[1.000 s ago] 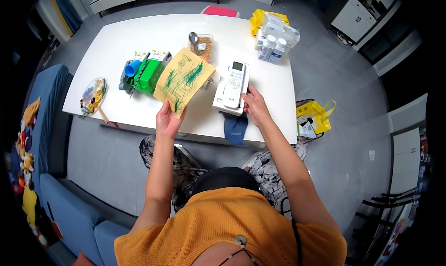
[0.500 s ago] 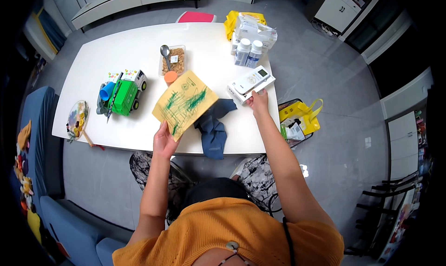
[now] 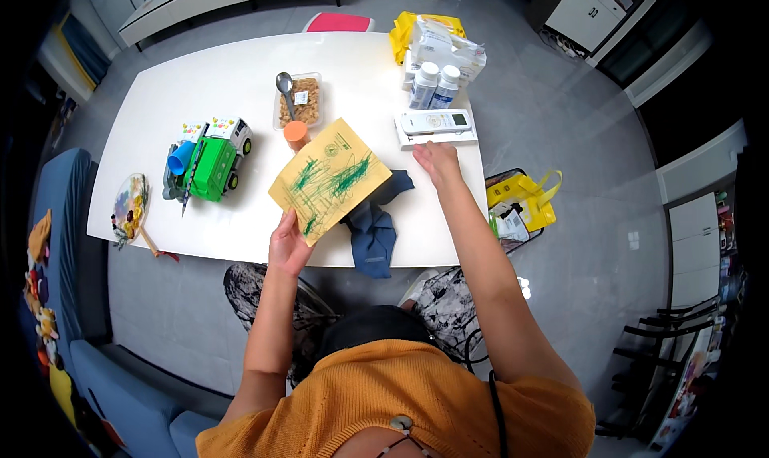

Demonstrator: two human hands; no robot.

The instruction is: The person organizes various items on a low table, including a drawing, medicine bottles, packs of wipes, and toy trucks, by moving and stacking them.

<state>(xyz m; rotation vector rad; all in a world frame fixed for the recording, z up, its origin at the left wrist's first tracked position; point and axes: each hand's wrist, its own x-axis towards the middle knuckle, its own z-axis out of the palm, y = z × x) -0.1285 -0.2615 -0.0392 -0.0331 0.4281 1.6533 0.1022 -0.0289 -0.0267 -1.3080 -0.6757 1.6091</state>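
From the head camera, the left hand (image 3: 287, 246) pinched the near corner of a yellow paper sheet scribbled with green crayon (image 3: 329, 179), holding it tilted above the near middle of the white rectangular table (image 3: 160, 90). The right hand (image 3: 436, 158) lay with its fingers loosely spread on the tabletop, fingertips just beside the near edge of a white handheld device on its flat white box (image 3: 435, 126). A second before, that hand had rested on the device at the table's near edge; the device now lay farther in, towards the right, and a crumpled dark blue cloth (image 3: 373, 224) showed beneath the sheet, draped over the near edge. So the device had been set aside while the sheet stayed lifted. To the left stood a green toy truck (image 3: 210, 162); beyond the sheet were a small orange cup (image 3: 295, 132) and a clear tray of brown snacks with a metal spoon (image 3: 299, 101).
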